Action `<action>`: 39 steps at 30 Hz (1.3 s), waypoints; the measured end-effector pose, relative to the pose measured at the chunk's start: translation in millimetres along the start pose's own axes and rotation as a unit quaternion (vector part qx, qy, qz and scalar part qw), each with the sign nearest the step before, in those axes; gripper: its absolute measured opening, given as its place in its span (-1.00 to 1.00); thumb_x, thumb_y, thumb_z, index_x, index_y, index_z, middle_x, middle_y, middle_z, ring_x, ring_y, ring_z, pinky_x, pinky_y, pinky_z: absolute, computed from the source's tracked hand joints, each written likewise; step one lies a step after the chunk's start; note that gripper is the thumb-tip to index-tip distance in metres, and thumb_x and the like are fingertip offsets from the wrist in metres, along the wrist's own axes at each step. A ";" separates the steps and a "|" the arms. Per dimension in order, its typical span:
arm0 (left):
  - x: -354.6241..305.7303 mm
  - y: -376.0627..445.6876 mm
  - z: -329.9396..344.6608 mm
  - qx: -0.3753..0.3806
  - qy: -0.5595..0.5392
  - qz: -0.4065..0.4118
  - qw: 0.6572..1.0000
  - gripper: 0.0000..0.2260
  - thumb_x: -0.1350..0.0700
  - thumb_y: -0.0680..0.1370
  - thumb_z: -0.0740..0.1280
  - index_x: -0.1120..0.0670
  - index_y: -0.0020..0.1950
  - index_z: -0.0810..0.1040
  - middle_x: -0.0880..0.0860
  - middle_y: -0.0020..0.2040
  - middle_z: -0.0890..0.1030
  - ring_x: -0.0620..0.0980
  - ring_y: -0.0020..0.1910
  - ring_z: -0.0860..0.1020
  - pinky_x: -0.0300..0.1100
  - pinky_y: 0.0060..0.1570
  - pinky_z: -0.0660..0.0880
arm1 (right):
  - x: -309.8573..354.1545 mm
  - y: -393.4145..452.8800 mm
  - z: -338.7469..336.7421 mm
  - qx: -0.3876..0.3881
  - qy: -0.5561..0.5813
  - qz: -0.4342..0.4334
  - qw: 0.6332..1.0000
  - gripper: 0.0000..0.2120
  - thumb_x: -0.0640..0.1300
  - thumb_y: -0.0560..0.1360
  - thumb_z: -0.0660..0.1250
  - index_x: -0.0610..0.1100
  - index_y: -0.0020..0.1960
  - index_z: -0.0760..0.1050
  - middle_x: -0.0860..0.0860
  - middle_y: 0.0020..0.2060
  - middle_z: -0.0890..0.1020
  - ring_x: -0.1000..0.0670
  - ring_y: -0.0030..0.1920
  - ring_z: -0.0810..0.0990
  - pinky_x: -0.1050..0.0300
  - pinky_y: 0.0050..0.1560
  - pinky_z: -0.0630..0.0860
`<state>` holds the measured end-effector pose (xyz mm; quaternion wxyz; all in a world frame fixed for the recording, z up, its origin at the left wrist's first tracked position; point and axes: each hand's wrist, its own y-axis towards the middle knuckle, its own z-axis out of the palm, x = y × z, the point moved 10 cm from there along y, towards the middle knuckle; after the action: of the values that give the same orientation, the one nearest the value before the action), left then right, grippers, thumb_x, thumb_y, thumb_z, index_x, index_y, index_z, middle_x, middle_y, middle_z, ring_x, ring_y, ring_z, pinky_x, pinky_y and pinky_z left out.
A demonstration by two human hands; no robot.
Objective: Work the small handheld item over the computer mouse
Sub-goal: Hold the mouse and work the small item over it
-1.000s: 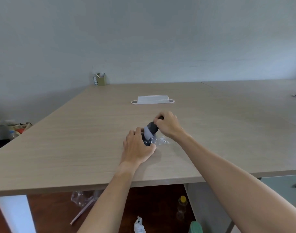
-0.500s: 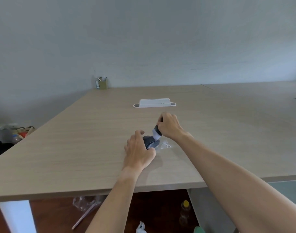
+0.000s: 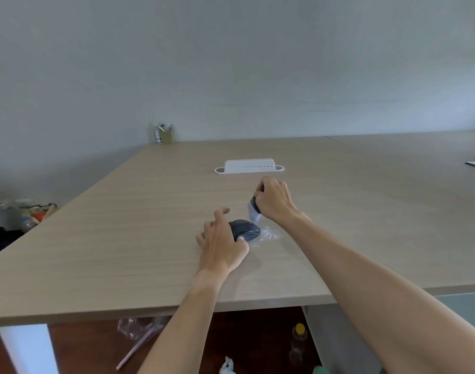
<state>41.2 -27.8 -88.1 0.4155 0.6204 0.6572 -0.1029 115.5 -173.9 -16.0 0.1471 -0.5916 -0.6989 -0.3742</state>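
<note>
A person seated at a pale wooden table (image 3: 123,238) steadies a dark computer mouse (image 3: 246,230) with the left hand (image 3: 222,245) while the right hand (image 3: 274,199) carries a small handheld item (image 3: 254,210) just above and beyond it. The mouse lies flat on the tabletop near the front edge, the left thumb pressed to its near side and the other fingers spread loosely over its far-left flank, a light pinning hold rather than a full clasp. The right hand is closed firmly round the dark body of the item, whose pale tip points down toward the mouse's far end; whether the tip touches the shell cannot be told from this view. A crumpled scrap of clear wrapping (image 3: 268,234) lies touching or just beside the mouse on its right.

The mouse looks light, rigid and smooth-shelled, so it would likely skate under any sideways stroke unless braced at the flanks, as it is now. The handheld item appears light and stiff in the body, best gripped around its dark barrel, while its pale end looks softer.

Counted on the table: one mouse, one handheld item, one scrap of wrapping, one white desk tray (image 3: 249,167) well beyond the hands, one pen holder (image 3: 165,134) at the far corner. Under the table stands one bottle with a yellow cap (image 3: 298,344)
</note>
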 end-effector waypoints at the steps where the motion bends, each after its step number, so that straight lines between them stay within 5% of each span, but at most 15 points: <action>1: -1.6 -0.3 -0.3 -0.001 0.008 0.004 1.000 -0.41 0.21 0.36 0.24 -0.02 0.38 0.21 -0.01 0.06 0.48 0.01 0.23 0.33 -0.12 0.22 0.12 | 3.7 -0.4 -2.6 -0.009 0.026 0.001 1.000 -0.84 -0.33 0.48 0.21 -0.32 -0.11 0.57 -0.16 -0.08 0.67 -0.12 -0.09 0.52 0.11 -0.15 0.41; 7: -3.5 -0.9 1.7 0.000 0.016 0.014 1.000 -0.43 0.23 0.35 0.22 -0.02 0.35 0.21 -0.07 0.08 0.51 0.01 0.22 0.32 -0.11 0.18 0.13 | 2.6 -4.9 20.4 0.076 0.025 0.010 0.997 -0.77 -0.31 0.46 0.24 -0.39 -0.17 0.65 -0.25 -0.12 0.72 -0.18 -0.08 0.61 0.04 -0.16 0.54; 14: -3.7 -1.7 -1.3 -0.007 0.011 0.011 1.000 -0.43 0.24 0.38 0.23 -0.01 0.38 0.23 -0.03 0.04 0.47 0.01 0.24 0.33 -0.09 0.25 0.14 | -2.8 3.5 -5.1 0.010 -0.016 0.004 1.000 -0.80 -0.31 0.49 0.22 -0.36 -0.11 0.60 -0.21 -0.09 0.69 -0.22 -0.02 0.61 0.02 -0.10 0.52; 20: -2.6 -1.8 -0.9 -0.004 0.014 0.006 1.000 -0.44 0.23 0.37 0.23 -0.02 0.35 0.22 -0.05 0.07 0.47 0.01 0.22 0.35 -0.12 0.17 0.14 | 1.7 -10.6 12.1 0.061 0.110 0.034 0.991 -0.75 -0.28 0.47 0.27 -0.14 -0.35 0.56 -0.04 -0.36 0.61 -0.07 -0.29 0.53 0.10 -0.27 0.50; 24: -2.7 -1.4 -0.5 -0.007 0.014 0.007 1.000 -0.45 0.22 0.38 0.24 -0.02 0.36 0.22 -0.04 0.08 0.49 0.00 0.23 0.35 -0.11 0.23 0.15 | -2.1 -5.7 13.6 0.059 -0.002 0.009 0.998 -0.80 -0.33 0.48 0.22 -0.35 -0.18 0.61 -0.20 -0.16 0.69 -0.18 -0.09 0.61 -0.04 -0.08 0.58; 26: -1.6 -0.9 -1.0 -0.011 0.019 0.004 1.000 -0.45 0.21 0.40 0.24 -0.02 0.36 0.23 -0.04 0.07 0.48 0.00 0.24 0.35 -0.11 0.24 0.14 | -5.7 -2.4 7.2 0.036 -0.037 0.005 0.999 -0.83 -0.33 0.48 0.19 -0.31 -0.18 0.55 -0.22 -0.09 0.67 -0.23 -0.04 0.61 -0.04 -0.09 0.57; 30: -1.7 0.0 -0.7 -0.016 0.034 -0.001 0.999 -0.49 0.19 0.42 0.26 -0.02 0.35 0.25 -0.03 0.10 0.50 0.03 0.23 0.35 -0.08 0.21 0.16 | -0.5 -7.3 -9.3 0.000 0.036 0.003 0.999 -0.83 -0.31 0.50 0.22 -0.26 -0.18 0.58 -0.12 -0.20 0.65 -0.08 -0.17 0.51 0.12 -0.20 0.41; 35: -0.3 -0.4 -1.4 -0.019 0.044 -0.012 0.999 -0.52 0.16 0.42 0.28 -0.02 0.31 0.25 -0.06 0.16 0.51 0.04 0.23 0.35 -0.10 0.15 0.18 | -3.6 -23.2 15.8 0.111 0.123 0.044 0.985 -0.83 -0.31 0.43 0.27 -0.36 -0.19 0.62 -0.12 -0.37 0.61 -0.07 -0.39 0.48 0.14 -0.37 0.43; 39: -2.7 -2.8 -4.2 -0.027 0.062 -0.008 0.998 -0.53 0.06 0.44 0.33 -0.06 0.31 0.27 -0.05 0.17 0.51 0.06 0.24 0.35 -0.06 0.22 0.23 | -0.7 -20.7 -7.1 0.006 0.046 0.011 0.999 -0.79 -0.34 0.46 0.21 -0.35 -0.15 0.63 -0.19 -0.17 0.69 -0.09 -0.14 0.53 0.16 -0.20 0.37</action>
<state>36.7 -27.6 -84.7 0.3893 0.6086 0.6896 -0.0499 94.6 -179.7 -18.8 0.1869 -0.5803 -0.6870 -0.3954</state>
